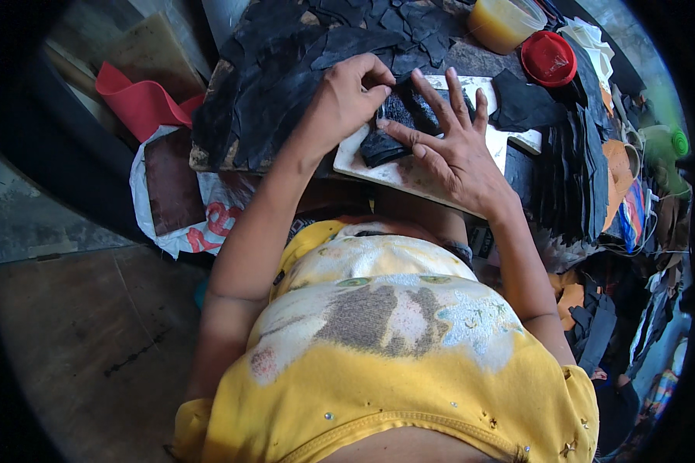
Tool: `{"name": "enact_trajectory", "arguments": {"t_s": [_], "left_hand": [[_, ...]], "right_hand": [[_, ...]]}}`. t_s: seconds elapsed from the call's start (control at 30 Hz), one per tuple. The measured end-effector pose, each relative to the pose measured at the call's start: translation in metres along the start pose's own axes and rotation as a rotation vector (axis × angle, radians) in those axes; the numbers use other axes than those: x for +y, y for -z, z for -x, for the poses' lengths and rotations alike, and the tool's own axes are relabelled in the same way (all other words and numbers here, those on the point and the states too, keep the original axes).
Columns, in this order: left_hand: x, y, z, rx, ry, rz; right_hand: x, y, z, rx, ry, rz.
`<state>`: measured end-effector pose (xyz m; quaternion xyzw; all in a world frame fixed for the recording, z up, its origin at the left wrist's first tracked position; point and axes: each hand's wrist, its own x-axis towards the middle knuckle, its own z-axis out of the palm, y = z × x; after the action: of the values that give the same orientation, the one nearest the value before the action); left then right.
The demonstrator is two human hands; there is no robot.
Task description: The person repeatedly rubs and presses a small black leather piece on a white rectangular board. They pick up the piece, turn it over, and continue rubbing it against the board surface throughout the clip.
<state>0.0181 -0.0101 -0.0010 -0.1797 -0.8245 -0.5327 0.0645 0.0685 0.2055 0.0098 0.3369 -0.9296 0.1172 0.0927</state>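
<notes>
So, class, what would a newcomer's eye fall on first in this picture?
Both hands at top centre: the left hand pinches a black piece while the right hand lies spread on it, over a pale board. At top right sit a red lid and a tub of yellow liquid.

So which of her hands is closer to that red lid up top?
Right. The right hand lies spread on the black piece on the white board, below-left of the red lid; the left hand pinches that piece farther left.

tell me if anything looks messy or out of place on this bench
The red lid lies off beside the open tub of yellowish stuff. Black cut pieces are heaped loosely; the white board is stained.
</notes>
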Motion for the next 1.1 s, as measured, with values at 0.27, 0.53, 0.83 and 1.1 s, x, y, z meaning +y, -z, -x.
{"name": "enact_trajectory", "arguments": {"t_s": [0.27, 0.53, 0.83, 1.1], "left_hand": [[-0.005, -0.009, -0.009, 0.085, -0.073, 0.027], [0.001, -0.001, -0.016, -0.111, 0.06, 0.233], [-0.006, 0.006, -0.028, -0.156, 0.189, 0.37], [-0.009, 0.001, -0.028, -0.141, 0.235, 0.494]], "right_hand": [[-0.037, -0.001, 0.008, 0.031, -0.11, 0.164], [-0.013, -0.001, 0.005, 0.131, -0.084, 0.209], [-0.033, -0.007, 0.002, 0.031, 0.052, -0.115], [0.005, 0.009, 0.012, 0.199, -0.147, 0.066]]}}
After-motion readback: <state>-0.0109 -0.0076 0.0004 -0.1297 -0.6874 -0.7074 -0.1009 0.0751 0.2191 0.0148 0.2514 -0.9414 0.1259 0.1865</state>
